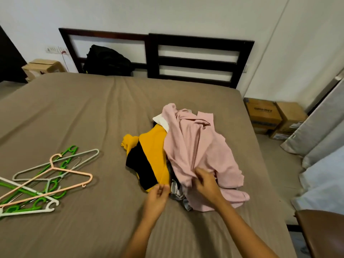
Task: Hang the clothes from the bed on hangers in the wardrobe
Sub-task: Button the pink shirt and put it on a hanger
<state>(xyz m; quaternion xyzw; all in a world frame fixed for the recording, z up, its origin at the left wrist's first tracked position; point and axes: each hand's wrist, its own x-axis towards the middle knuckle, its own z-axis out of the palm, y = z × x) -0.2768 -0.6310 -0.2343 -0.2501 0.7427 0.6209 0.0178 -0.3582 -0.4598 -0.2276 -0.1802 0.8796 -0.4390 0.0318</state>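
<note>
A heap of clothes lies on the brown bed [74,112]: a pink garment [197,146] on top at the right, a yellow and black garment [150,155] at the left, grey fabric [176,190] under them. My left hand [158,196] pinches the near hem of the yellow garment. My right hand [206,181] touches the pink garment's lower edge, fingers curled into the fabric. Several plastic hangers [46,179], pink, green and white, lie in a loose pile on the bed's left side. The wardrobe is out of view.
A black backpack [108,60] leans against the dark headboard [195,60]. Cardboard boxes [270,116] stand on the floor right of the bed, another box [44,67] at the far left. Curtains [323,146] hang at the right, a brown chair [323,233] at the lower right.
</note>
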